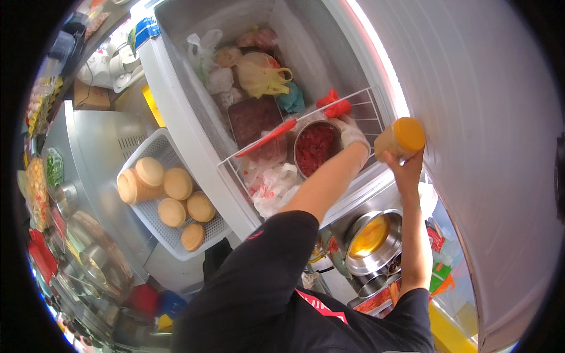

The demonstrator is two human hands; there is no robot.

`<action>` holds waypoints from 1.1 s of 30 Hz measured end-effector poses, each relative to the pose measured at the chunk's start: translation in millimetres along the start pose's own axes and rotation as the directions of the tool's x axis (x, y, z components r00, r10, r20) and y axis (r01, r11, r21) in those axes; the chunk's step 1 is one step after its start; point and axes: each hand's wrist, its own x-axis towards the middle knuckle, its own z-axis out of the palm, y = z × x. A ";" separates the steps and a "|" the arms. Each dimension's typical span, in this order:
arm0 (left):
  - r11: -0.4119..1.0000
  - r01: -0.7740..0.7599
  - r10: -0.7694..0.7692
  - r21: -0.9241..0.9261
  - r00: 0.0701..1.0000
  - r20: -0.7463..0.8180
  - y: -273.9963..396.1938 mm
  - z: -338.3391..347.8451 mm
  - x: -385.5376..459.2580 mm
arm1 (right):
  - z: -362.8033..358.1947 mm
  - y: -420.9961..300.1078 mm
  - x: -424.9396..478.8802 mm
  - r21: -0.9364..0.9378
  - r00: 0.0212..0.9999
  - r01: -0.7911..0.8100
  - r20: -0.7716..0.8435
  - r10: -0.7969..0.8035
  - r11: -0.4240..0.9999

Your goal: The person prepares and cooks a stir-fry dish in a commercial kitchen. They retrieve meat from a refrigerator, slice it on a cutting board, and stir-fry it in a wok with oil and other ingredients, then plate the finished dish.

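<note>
In a thin whitish glove, my left hand [351, 132] grips the right rim of a round metal bowl [297, 152] of dark red, raw-looking pieces, inside an open chest freezer. Its fingertips are partly hidden beside a red plastic bag [334, 104]. To the right, my right hand [406, 167] holds a tilted clear plastic jar [385, 142] with an orange-yellow lid, over the freezer's right edge. The jar's contents are unclear. A white wire basket [373, 106] crosses the freezer around the bowl, with crumpled white plastic bags [276, 187] at its near left.
Deeper in the freezer lie a yellow bag [260, 73] and a dark frozen block [255, 119]. Left of the freezer, a grey plastic basket [172, 245] holds several stacks of wafer-like cups. A metal pot [353, 264] with yellow liquid stands at lower right. The raised lid [481, 132] fills the right side.
</note>
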 end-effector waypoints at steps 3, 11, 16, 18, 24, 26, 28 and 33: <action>0.993 -0.033 0.043 0.112 0.995 -0.088 6.9 9.9 -5.4 | -0.6 1.0 -16.1 0.013 0.999 -0.026 -0.026 0.026 1.000; 0.867 -0.204 0.292 -0.455 0.947 0.132 -32.4 -20.3 11.2 | -13.0 8.8 -19.1 0.058 0.997 -0.038 -0.069 0.042 0.998; 0.841 -0.267 0.338 -0.470 0.938 0.073 -54.8 -29.2 31.4 | -8.5 -10.3 -14.6 -0.076 0.997 0.027 -0.070 -0.032 0.997; 0.871 -0.344 0.405 -0.351 0.907 0.115 -41.9 -31.3 4.2 | -10.6 -12.3 -14.9 -0.084 0.995 0.020 -0.094 -0.028 0.996; 0.997 -0.048 0.043 -0.064 0.996 -0.073 13.1 13.4 -1.6 | -6.1 -20.7 -13.5 -0.207 0.988 0.083 -0.109 -0.108 0.975; 0.976 -0.079 0.072 -0.205 0.997 -0.042 6.5 4.2 0.8 | -9.9 -23.3 -17.0 -0.295 0.983 0.114 -0.108 -0.151 0.949; 0.936 -0.140 0.141 -0.322 0.990 -0.021 -8.7 -7.4 4.0 | -13.8 -30.1 -21.6 -0.330 0.978 0.145 -0.096 -0.186 0.933; 0.549 -0.281 0.422 -0.787 0.906 -0.030 -71.6 -51.6 -17.0 | -15.6 -33.6 -24.5 -0.353 0.970 0.161 -0.116 -0.214 0.922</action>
